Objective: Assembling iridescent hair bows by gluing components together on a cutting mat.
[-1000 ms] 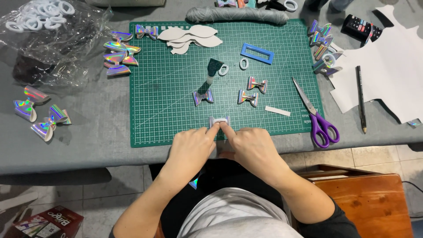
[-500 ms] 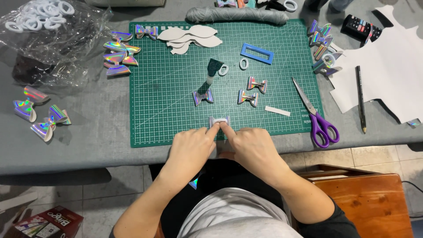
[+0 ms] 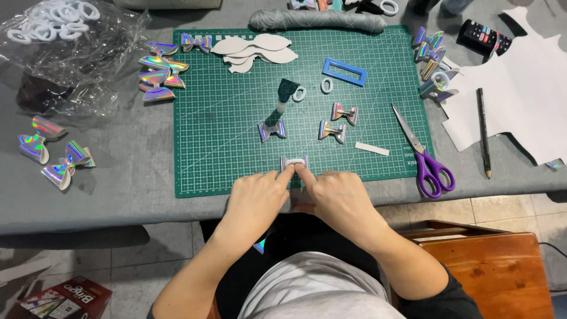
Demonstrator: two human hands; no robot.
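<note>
**Shiny bow piece pressed at the mat's near edge**

From the head view, a small shiny bow piece [image 3: 294, 161] is pinched on the green cutting mat [image 3: 230, 147] by the left hand [image 3: 257, 198] and right hand [image 3: 333, 198], fingertips meeting on it. Purple scissors [image 3: 426, 162] are seen right. A clear plastic bag [image 3: 71, 44] of white rings lies top left; a red box [image 3: 62, 298] sits on the floor.
</note>
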